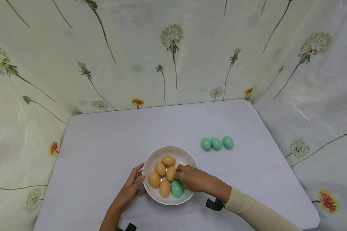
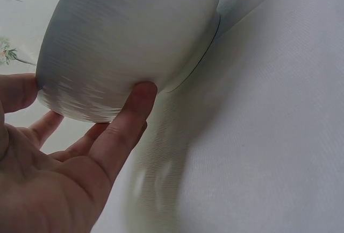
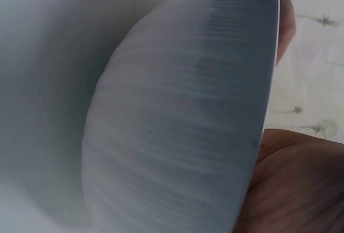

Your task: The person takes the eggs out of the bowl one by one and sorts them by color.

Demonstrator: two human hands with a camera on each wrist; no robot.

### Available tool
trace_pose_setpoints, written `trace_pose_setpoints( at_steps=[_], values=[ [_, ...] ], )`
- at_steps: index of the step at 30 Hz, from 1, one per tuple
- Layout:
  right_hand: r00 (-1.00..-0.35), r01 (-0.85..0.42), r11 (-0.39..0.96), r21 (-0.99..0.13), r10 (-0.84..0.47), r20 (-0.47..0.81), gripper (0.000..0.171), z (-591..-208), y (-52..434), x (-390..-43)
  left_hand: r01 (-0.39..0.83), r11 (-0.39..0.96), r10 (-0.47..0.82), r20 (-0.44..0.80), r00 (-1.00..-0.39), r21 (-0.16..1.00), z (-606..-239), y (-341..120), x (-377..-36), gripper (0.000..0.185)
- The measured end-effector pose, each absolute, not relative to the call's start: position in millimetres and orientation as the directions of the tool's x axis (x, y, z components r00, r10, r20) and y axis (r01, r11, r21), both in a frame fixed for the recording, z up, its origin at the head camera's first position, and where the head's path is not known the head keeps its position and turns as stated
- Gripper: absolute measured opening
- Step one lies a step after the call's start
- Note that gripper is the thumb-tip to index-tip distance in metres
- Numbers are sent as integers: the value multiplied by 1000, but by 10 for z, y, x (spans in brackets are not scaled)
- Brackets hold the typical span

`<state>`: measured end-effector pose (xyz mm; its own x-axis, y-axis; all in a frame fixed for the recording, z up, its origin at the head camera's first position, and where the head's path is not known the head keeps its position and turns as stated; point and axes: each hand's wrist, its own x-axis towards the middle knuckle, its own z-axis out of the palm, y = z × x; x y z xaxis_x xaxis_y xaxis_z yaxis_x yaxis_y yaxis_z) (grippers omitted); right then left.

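A white bowl (image 1: 191,160) stands on the table with several orange eggs (image 1: 154,179) and a green egg (image 1: 177,188) in it. My left hand (image 1: 130,186) holds the bowl by its left side; in the left wrist view its fingertips press the outer wall. Over the bowl's right rim reaches my right hand (image 1: 191,178), fingers curled down inside. Green shows under those fingers, so they seem to grip another green egg, mostly hidden by the hand. In the right wrist view the bowl's outer wall (image 3: 177,114) blocks sight of the fingertips.
Three green eggs (image 1: 216,143) lie in a row on the white-covered table (image 1: 110,138), beyond the bowl to the right. Flower-patterned sheeting (image 1: 196,64) hangs behind the table and along both sides.
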<state>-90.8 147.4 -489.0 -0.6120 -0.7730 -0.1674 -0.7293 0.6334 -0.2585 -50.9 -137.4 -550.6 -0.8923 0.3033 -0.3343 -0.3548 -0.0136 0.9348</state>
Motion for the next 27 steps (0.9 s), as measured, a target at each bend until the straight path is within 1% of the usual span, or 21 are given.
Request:
trace_pose_setpoints(
  at_steps=[8, 16, 20, 23, 27],
  values=[
    [-568, -730, 588, -348, -805, -169, 29, -4793, 1579, -963, -348, -2, 302, -331, -894, 938, -5499, -1363, -513, 57],
    [-575, -665, 591, -457, -795, -191, 29, -4447, 1754, -1062, -346, -1, 292, -330, -898, 938, -5469, -1367, -512, 56],
    [-604, -629, 595, -500, -779, -167, 30, -4216, 1893, -1133, -346, -4, 294, -330, -897, 938, -5465, -1366, -517, 56],
    [-638, -625, 600, -500, -761, -115, 29, -4091, 2036, -1205, -349, -3, 296, -332, -896, 937, -5467, -1368, -516, 56],
    [-686, -618, 618, -485, -726, -52, 28, -4012, 2285, -1323, -344, -2, 302, -328, -895, 939, -5484, -1373, -509, 57]
  ],
)
